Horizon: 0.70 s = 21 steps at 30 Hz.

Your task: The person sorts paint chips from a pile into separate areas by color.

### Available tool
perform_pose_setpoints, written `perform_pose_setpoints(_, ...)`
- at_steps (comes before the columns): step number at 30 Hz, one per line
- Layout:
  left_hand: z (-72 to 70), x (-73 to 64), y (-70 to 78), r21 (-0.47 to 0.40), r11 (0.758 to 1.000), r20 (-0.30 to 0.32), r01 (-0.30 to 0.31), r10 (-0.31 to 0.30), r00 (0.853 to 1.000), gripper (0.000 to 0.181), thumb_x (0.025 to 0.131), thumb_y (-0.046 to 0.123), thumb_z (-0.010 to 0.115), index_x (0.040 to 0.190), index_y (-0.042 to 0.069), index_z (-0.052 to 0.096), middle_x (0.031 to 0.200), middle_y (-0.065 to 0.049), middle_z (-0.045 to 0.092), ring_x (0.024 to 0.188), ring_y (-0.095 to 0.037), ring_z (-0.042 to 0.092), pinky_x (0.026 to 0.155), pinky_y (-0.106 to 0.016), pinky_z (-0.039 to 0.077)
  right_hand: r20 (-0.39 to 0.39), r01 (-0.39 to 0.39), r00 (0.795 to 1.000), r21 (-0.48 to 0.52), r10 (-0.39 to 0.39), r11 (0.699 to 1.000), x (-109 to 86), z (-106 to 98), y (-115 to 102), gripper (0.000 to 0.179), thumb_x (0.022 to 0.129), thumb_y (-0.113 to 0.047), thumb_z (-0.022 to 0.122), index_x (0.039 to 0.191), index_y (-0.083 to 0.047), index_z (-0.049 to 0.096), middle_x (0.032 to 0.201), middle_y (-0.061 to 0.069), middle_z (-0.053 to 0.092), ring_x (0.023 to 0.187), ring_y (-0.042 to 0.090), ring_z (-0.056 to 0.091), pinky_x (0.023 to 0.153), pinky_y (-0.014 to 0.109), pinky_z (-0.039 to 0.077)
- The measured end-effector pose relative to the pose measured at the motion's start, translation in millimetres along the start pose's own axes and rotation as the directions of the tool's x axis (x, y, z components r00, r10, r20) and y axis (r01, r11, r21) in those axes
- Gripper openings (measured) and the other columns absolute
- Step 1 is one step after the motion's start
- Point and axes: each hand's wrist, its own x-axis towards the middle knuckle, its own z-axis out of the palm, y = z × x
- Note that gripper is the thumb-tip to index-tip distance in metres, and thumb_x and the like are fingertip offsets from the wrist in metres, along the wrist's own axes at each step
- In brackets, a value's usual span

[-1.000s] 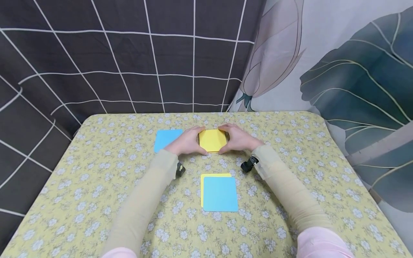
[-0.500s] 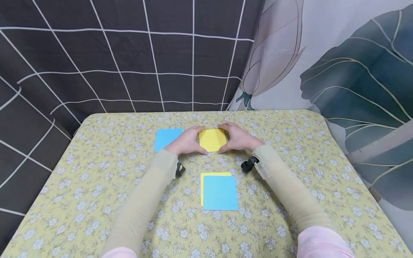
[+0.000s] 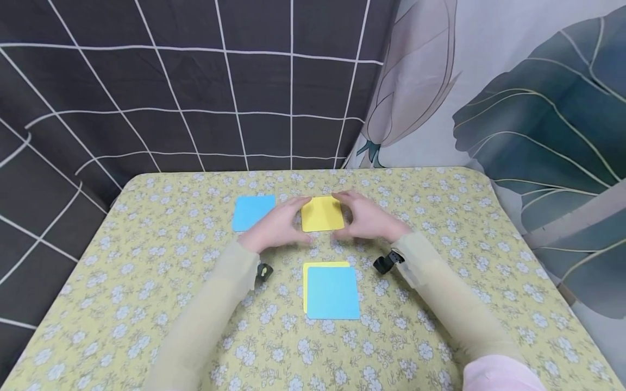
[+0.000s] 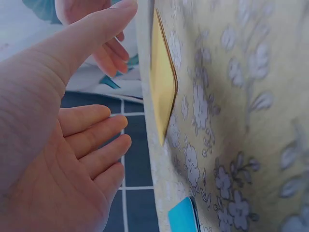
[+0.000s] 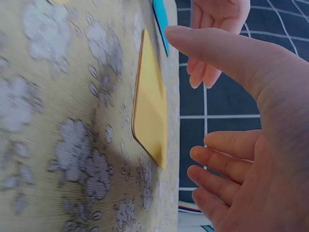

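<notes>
A yellow square card (image 3: pixel 322 214) with rounded corners lies flat near the back of the table, between my two hands. My left hand (image 3: pixel 280 224) is at its left side, thumb and fingers spread apart and off the card in the left wrist view. On the opposite side, my right hand (image 3: pixel 368 215) is likewise spread, holding nothing; the right wrist view shows a gap between its thumb and the yellow card (image 5: pixel 150 104). Left of them a blue card (image 3: pixel 253 212) lies partly behind my left hand. Nearer me, another blue card (image 3: pixel 333 293) overlaps a yellow card (image 3: pixel 305 288).
A flowered yellow cloth (image 3: pixel 146 282) covers the table. Behind it hangs a dark curtain with a white grid (image 3: pixel 195 81), and a leaf-patterned curtain (image 3: pixel 538 125) hangs at the right. Black straps (image 3: pixel 386 263) with small devices are on both wrists.
Both hands have let go of the yellow card's sides and drawn slightly back and apart. The yellow card stays in place, and the other cards have not moved.
</notes>
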Motion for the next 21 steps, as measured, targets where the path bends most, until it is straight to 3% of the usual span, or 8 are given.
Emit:
perform_pose_setpoints(8, 5.8, -31.0, 14.2, 0.036, 0.997, 0.027, -0.065, 0.064, 0.998, 0.104, 0.079, 0.045, 0.087, 0.159, 0.006, 0.033, 0.162, -0.015, 0.032, 0.149, -0.032, 0.028, 0.120, -0.049, 0.023, 0.018, 0.038, 0.999, -0.034, -0.037, 0.999, -27.8, 3, -9, 0.107, 0.074, -0.048, 0.088, 0.156, -0.001, 0.038, 0.158, 0.022, 0.035, 0.143, 0.039, 0.035, 0.116, 0.055, 0.032)
perform_pose_setpoints(21, 25.5, -77.6, 33.3, 0.080, 0.985, 0.097, -0.155, 0.147, 0.984, 0.109, 0.077, 0.054, 0.085, 0.158, 0.003, 0.033, 0.162, -0.013, 0.034, 0.148, -0.029, 0.030, 0.120, -0.042, 0.023, 0.036, 0.092, 0.995, -0.072, -0.090, 0.993, -80.5, 17, -18, 0.113, 0.072, -0.058, 0.088, 0.155, 0.000, 0.038, 0.156, 0.019, 0.039, 0.142, 0.035, 0.038, 0.115, 0.050, 0.036)
